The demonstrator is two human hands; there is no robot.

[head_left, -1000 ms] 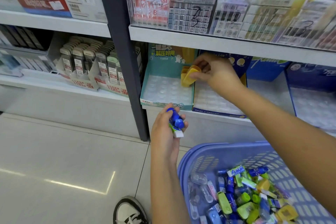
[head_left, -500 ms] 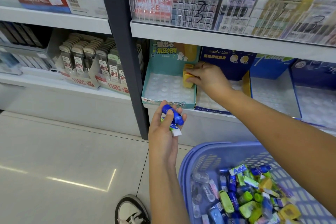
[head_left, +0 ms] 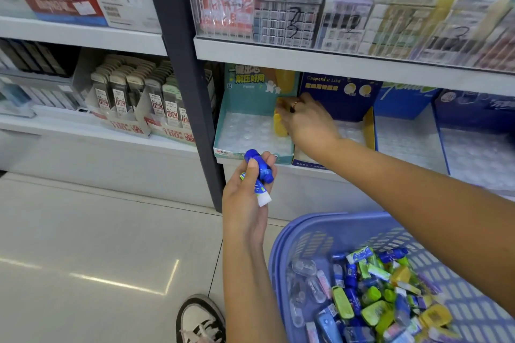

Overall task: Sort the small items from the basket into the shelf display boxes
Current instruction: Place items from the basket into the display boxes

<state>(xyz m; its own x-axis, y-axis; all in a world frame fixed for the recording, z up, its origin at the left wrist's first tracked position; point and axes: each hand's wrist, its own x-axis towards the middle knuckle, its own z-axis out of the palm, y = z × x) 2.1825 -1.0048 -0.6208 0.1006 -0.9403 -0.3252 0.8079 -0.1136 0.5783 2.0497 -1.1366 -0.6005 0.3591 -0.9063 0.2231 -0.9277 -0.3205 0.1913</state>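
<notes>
Frame centre: the grip of the right hand (head_left: 308, 121) pinches a yellow plastic item (head_left: 279, 125) inside the teal cardboard display box (head_left: 239, 149); just below, the left hand (head_left: 245, 200) holds small blue plastic tubes (head_left: 260, 166).

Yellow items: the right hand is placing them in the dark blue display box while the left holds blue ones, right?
No: in the head view the right hand places the yellow items in the teal display box; the left hand holds blue items.
</notes>
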